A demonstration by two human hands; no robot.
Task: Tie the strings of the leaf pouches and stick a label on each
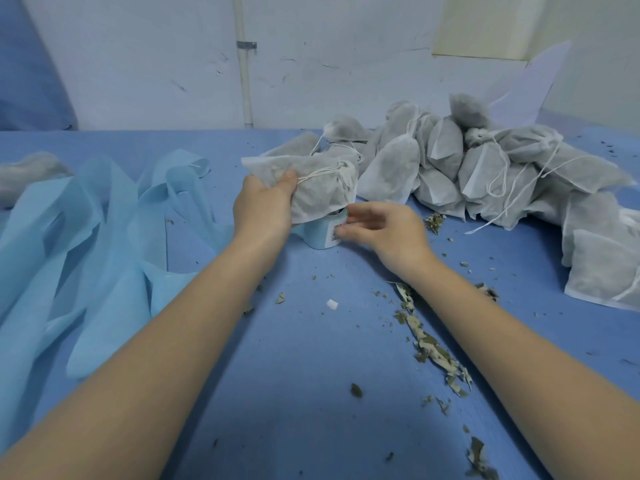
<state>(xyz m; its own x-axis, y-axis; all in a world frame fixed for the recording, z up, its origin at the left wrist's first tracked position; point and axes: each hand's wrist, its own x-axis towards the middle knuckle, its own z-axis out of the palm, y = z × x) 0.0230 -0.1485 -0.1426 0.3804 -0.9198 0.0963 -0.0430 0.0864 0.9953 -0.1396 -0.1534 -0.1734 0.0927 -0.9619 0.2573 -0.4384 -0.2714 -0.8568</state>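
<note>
One camera only, worn on the person's head, looking forward and down along both forearms. It sits close: the arms fill the lower frame and the fingers (349,226) fall near the centre. Beyond the fingers the blue table (311,358) runs to a white wall (156,64). The wide lens bends the edges.

The surface (311,393) is covered in matt blue non-woven cloth. At the left lies thin, slightly sheer pale blue non-woven fabric (86,244). The pouches (443,157) are white, gauzy mesh cloth with thin white cotton-like strings (498,174). Dry, brittle grey-green leaf bits (429,344) lie scattered. The label roll (320,233) looks like smooth, slightly glossy paper.
</note>
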